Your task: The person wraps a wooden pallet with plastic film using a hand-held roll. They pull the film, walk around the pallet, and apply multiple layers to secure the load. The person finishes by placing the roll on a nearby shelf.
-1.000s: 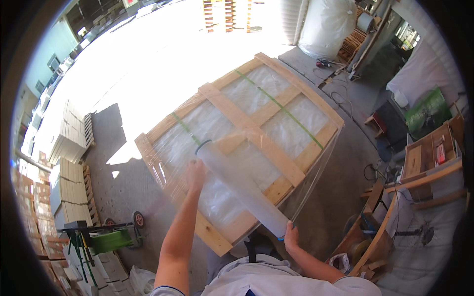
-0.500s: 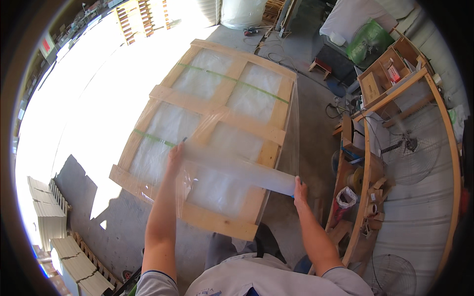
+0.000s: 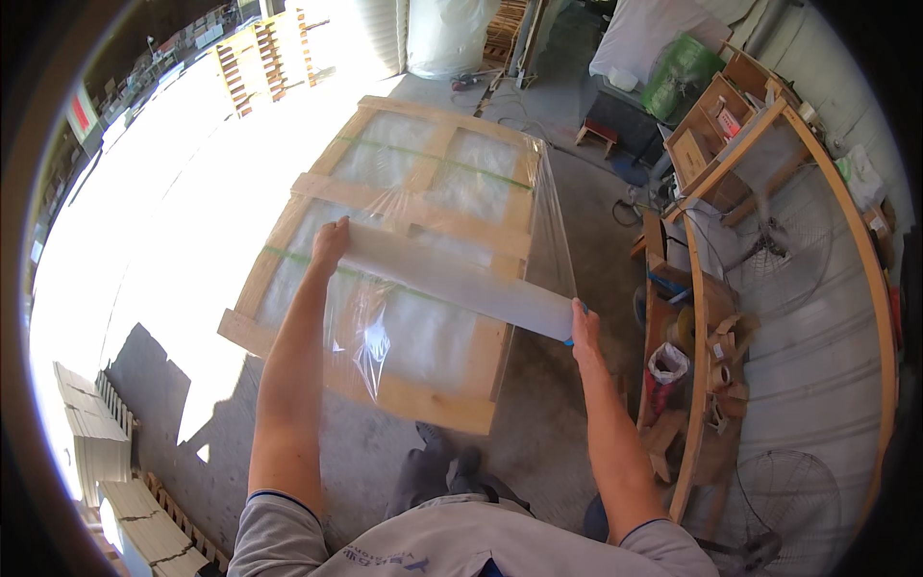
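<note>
A long roll of clear stretch film [image 3: 452, 279] spans between my two hands, slanting down to the right above a wood-framed crate [image 3: 409, 200]. My left hand [image 3: 332, 242] is closed round the roll's left end, over the crate's left half. At the other end my right hand [image 3: 585, 329] grips beside a blue piece, out past the crate's right edge. Shiny film [image 3: 370, 341] hangs from the roll over the near panels, and more film stretches tight at the far right corner. Green straps [image 3: 385, 146] cross the crate's top.
On the right stands a wooden-framed workbench [image 3: 697, 385] with tape rolls and a lined bin [image 3: 669, 363]. A wire-caged fan [image 3: 774, 240] is behind it. Stacked panels [image 3: 144, 519] lie at lower left. A small red stool [image 3: 598, 133] and cables are on the far floor.
The roll has moved up and away from me, with both hands still on it. More film now stretches out at the crate's right side. My view has shifted slightly, and my feet show more.
</note>
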The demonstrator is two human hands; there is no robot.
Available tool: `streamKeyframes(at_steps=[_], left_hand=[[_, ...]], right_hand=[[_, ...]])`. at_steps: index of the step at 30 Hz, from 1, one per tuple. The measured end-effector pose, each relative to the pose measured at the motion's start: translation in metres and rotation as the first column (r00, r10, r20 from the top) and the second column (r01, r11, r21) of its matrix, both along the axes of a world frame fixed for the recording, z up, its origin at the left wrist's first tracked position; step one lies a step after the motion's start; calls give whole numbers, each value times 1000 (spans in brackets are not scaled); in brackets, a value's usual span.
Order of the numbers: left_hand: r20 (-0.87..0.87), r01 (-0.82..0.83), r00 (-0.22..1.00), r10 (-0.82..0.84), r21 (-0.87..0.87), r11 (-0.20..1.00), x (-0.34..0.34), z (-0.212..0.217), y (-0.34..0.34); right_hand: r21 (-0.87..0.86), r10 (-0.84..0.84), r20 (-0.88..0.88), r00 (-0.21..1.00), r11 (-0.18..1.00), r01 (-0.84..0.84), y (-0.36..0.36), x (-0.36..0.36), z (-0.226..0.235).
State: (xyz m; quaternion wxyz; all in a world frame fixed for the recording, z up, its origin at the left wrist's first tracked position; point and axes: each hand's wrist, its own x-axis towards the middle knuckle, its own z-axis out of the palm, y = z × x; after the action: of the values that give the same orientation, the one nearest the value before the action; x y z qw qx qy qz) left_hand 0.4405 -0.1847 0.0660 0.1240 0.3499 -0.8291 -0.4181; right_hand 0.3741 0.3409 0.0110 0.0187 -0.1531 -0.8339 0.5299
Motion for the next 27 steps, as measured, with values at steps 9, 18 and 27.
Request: streamKeyframes(at_steps=[9,18,27], left_hand=[[221,119,972,-83,-154,981,58,6,8],[389,38,918,82,-292,956,303,-76,50],[372,-4,925,78,-196,981,395,-170,49]], right_hand=[[-33,93,-81,992,995,-96,30,56,28],[162,79,242,967,979,-121,53,319,-106],[131,107,316,943,979,-155,45,412,-187]])
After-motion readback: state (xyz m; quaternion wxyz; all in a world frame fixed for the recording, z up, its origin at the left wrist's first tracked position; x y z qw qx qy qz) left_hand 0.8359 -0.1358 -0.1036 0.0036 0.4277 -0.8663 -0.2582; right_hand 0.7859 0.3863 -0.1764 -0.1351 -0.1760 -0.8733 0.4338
